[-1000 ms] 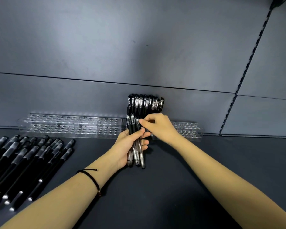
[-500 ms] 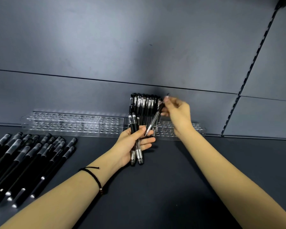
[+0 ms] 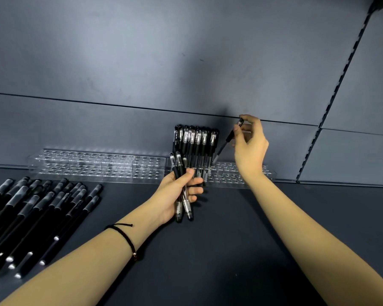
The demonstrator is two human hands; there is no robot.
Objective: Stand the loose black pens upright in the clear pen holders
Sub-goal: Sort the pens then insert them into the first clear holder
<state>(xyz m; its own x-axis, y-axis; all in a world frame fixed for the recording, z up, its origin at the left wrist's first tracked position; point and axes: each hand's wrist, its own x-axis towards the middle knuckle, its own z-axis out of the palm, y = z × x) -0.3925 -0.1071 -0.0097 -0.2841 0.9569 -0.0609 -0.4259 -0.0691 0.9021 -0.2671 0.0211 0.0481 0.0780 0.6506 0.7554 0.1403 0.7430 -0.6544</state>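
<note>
matte dark shelf (image 3: 241, 250); right hand (image 3: 250, 149) tilts slim pen (image 3: 227, 141) over clear holder (image 3: 234, 175).

Holders (image 3: 97, 166): clear, glossy plastic, probably acrylic; light glints along the edges and the rims of the holes.
Standing pens (image 3: 196, 140): black matt grips, clear glossy barrels, shiny caps and clips.
Pens in left hand (image 3: 175, 195): same make, clear barrels with black rubbery-looking grips.
Loose pens (image 3: 35, 213): matt black bodies, frosted greyish caps, small bright tips.
Worktop (image 3: 230, 250): dark, smooth, matt.
Back panel (image 3: 142, 62): grey-blue, smooth, faint satin sheen, a few scuffs.
Bracelet (image 3: 125, 236): black braided cord.
</note>
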